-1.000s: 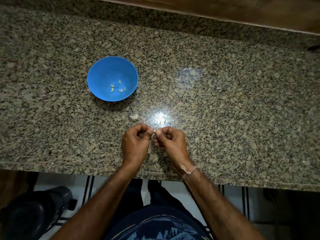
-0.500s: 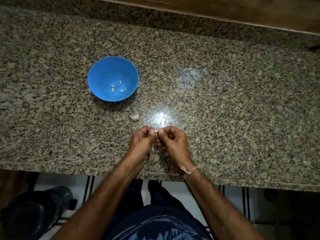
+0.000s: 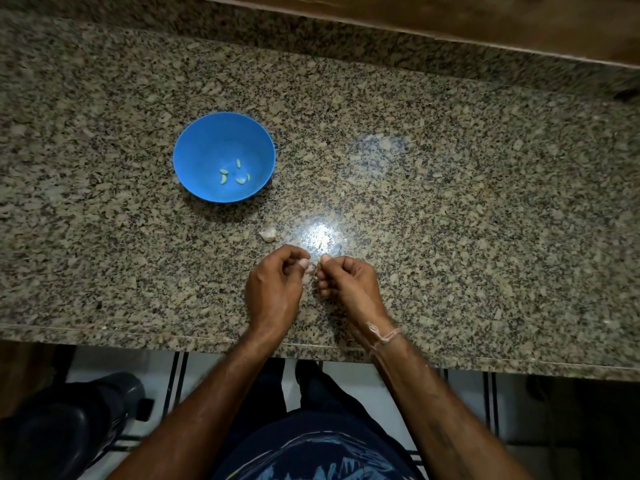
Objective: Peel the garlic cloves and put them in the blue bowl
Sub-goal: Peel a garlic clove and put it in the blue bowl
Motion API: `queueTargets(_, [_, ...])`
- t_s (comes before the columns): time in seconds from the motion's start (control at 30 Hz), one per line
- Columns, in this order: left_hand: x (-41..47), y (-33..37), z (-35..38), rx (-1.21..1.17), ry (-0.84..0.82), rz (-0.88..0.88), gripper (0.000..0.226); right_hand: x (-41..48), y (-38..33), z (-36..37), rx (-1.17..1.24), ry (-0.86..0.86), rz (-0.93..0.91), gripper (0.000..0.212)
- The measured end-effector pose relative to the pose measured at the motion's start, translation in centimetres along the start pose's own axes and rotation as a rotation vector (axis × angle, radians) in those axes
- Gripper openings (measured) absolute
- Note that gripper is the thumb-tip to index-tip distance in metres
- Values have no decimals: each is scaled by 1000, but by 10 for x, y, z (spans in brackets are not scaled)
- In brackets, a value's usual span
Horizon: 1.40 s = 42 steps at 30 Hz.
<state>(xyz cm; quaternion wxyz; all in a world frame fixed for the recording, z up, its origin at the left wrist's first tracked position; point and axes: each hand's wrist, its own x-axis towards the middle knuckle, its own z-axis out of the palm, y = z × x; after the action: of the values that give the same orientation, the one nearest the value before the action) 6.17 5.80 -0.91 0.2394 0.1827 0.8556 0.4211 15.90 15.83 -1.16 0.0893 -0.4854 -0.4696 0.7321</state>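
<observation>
Garlic clove (image 3: 309,268) half-hidden between hands (image 3: 273,289)

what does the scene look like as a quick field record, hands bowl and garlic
left hand: pinches small pale garlic clove over speckled granite counter
right hand: fingers curled, pinching the same clove
bowl: round blue bowl, upright, beyond the hands to the left
bowl contents: a few peeled garlic cloves
loose on counter: whitish garlic piece between bowl and hands, touching neither
</observation>
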Motion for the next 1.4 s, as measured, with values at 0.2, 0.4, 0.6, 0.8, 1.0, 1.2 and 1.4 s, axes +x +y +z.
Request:
queueTargets(0.2, [2,2,-1,-21,-48,28,7,1,0,1,-175,26,-104,25])
queueTargets(0.4, [3,-5,-2,-248,-27,-144,9,3,3,-7,-388,60,-377,23])
queueTargets(0.6, [2,-3,1,-198,-75,-148,21,4,2,2,-319,21,-379,7])
queueTargets(0.8, [-4,-5,-4,-109,-18,38,7,6,0,-1,-217,-60,-255,13])
queueTargets(1.0, [5,-19,-21,-47,88,3,7,3,1,5,-194,-45,-260,23])
queueTargets(1.2, [23,-47,-47,96,171,7,18,5,10,-12,-495,70,-365,28])
queueTargets(1.4, [-10,-47,-21,163,89,68,35,-4,25,-16,-835,132,-472,55])
